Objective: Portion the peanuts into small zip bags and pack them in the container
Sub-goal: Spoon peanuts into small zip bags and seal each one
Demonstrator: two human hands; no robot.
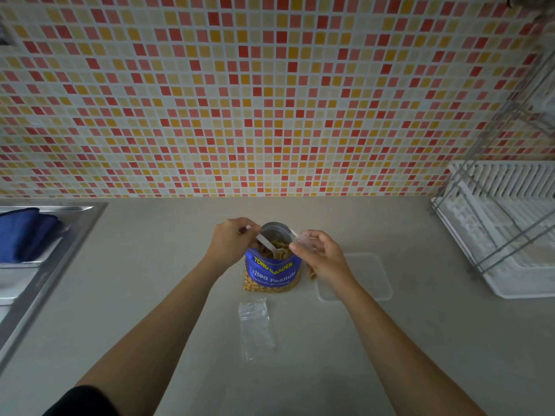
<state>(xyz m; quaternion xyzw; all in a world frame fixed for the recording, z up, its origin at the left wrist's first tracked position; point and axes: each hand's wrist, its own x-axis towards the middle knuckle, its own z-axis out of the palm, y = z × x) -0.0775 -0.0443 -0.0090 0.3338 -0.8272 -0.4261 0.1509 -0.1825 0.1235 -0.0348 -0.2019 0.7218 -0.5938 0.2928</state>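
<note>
Head view, frame centre: peanut bag (pixel 271 273) upright on counter (pixel 150 295). Left hand (pixel 231 241) clamped on spoon (pixel 268 246), dipped for scooping. Right hand (pixel 318 256) pinching small zip bag (pixel 303 240) beside mouth, likely for short transfer. 1 spare zip bag (pixel 256 327) below; container (pixel 369 274) right.

Glossy plastics on a matt counter, under a tiled wall.

The peanut bag (pixel 271 273) is shiny printed foil-like plastic, blue with a clear lower window. The spoon (pixel 268 245) looks like pale, smooth plastic. The zip bag (pixel 256 327) lying flat is thin, clear, crinkled film; the container (pixel 372 277) is cloudy translucent plastic. The counter (pixel 150 265) is smooth, matt beige. The sink (pixel 45 265) is brushed metal, the cloth (pixel 24 232) soft blue fabric, the rack (pixel 510 223) white plastic with metal wire.
</note>
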